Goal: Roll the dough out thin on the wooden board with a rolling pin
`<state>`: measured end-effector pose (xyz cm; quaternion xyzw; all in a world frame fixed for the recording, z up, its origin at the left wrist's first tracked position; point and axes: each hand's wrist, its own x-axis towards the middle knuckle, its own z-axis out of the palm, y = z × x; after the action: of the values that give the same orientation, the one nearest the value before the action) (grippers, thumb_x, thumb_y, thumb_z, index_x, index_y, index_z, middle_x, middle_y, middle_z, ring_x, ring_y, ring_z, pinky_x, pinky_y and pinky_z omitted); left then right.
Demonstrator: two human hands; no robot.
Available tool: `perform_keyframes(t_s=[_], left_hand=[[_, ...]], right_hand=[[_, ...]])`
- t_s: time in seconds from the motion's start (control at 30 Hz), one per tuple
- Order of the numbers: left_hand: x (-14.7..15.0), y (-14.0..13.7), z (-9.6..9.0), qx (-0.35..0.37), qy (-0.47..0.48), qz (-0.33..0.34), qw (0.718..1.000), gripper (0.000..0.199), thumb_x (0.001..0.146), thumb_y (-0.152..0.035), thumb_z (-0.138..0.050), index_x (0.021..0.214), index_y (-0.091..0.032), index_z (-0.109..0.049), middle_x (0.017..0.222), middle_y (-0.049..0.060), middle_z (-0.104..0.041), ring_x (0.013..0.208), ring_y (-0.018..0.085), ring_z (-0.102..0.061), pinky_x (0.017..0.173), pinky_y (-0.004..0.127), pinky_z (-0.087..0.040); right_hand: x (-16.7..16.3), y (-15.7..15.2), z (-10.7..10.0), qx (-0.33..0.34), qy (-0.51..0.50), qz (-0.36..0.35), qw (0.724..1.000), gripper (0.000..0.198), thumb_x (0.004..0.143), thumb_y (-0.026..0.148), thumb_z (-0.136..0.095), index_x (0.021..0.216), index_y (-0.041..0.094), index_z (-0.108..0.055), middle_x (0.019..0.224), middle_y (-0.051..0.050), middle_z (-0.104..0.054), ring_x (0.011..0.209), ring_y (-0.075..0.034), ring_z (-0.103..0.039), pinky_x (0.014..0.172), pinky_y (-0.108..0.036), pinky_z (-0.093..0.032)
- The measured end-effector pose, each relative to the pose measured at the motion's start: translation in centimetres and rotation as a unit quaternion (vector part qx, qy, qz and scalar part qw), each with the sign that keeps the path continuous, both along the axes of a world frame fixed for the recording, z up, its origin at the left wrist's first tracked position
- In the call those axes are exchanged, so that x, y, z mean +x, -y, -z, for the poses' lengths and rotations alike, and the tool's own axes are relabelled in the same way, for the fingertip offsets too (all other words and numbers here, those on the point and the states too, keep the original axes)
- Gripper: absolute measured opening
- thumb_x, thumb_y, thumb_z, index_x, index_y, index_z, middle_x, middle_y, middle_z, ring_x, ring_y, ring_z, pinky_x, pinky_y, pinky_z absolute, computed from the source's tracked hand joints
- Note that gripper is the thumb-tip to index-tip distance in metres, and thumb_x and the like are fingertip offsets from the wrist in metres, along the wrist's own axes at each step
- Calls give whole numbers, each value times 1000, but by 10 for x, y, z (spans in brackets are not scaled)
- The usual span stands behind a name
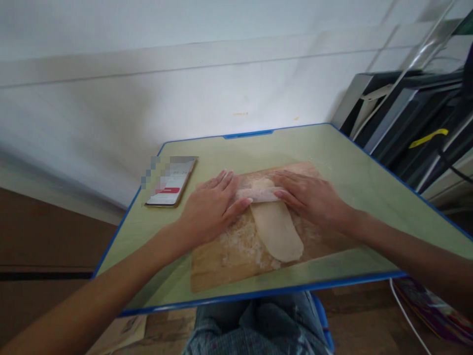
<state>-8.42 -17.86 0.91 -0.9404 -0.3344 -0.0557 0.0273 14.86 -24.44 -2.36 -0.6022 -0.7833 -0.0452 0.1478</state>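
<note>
A short, flour-dusted rolling pin [261, 195] lies across a long strip of flattened dough [279, 231]. My left hand [214, 204] covers the pin's left end, thumb along the near side and fingers reaching over it. At the other end, my right hand [310, 195] holds the pin in the same way. The dough stretches from beyond the pin toward me, ending in a rounded edge. Beneath it is a wooden board [209, 268] with loose flour scattered over it. Both ends of the pin are hidden under my hands.
The board rests on a pale green table [295, 143] with a blue edge. A phone [170, 185] with its screen lit lies at the left. A white wall [207, 98] rises behind the table. Dark flat panels [391, 113] lean beyond the right edge.
</note>
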Motion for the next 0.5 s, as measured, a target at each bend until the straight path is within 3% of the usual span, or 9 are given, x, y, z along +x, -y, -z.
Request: perform_keyframes(t_s=[0.2,0.33,0.5], left_hand=[[-1,-35,16,-24,-7,27,999,58,98,-45,-8,129,-20,-50,140,4,-48,133,21,-39,109,37,-32],[0,-61,24,-38,-17,32,999,55,98,-41,-9,127,-19,-50,140,5,-48,133,20,-38,110,38,-29],[17,-82,19,-81,-37,17,996,60,98,-40,-7,118,-13,-56,124,9,-59,120,19,-49,106,35,-33]], right_hand=[[1,-39,-8,-59,0,42,997,59,96,49,-16,131,19,-53,135,-8,-54,126,-24,-48,104,-44,-37],[4,-64,-11,-120,-23,50,991,60,96,52,-17,133,19,-50,140,-7,-50,129,-23,-43,107,-42,-33],[10,-93,-11,-171,-13,25,985,52,97,48,-20,125,23,-56,133,-6,-56,123,-23,-50,101,-38,-38]])
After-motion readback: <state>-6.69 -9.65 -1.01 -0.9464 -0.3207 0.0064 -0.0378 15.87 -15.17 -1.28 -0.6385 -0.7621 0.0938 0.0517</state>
